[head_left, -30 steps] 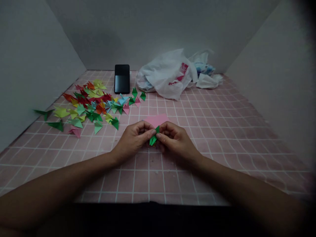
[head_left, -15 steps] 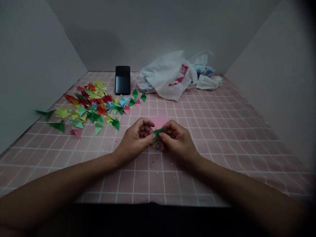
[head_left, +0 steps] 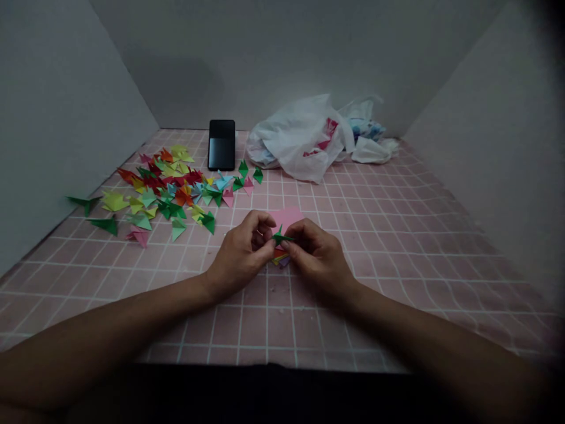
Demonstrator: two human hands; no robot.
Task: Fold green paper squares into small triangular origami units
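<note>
Green folded paper [head_left: 279,238] pinched between left hand [head_left: 242,254] and right hand [head_left: 316,255], white bag [head_left: 295,138], red print unreadable

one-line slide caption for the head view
Left hand and right hand pinch a green folded paper by a pink sheet.

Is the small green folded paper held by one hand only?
No, the left hand and the right hand both pinch the green folded paper between their fingertips.

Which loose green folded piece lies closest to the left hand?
The dark green piece at the near right edge of the pile, nearest the left hand; other greens lie farther off.
</note>
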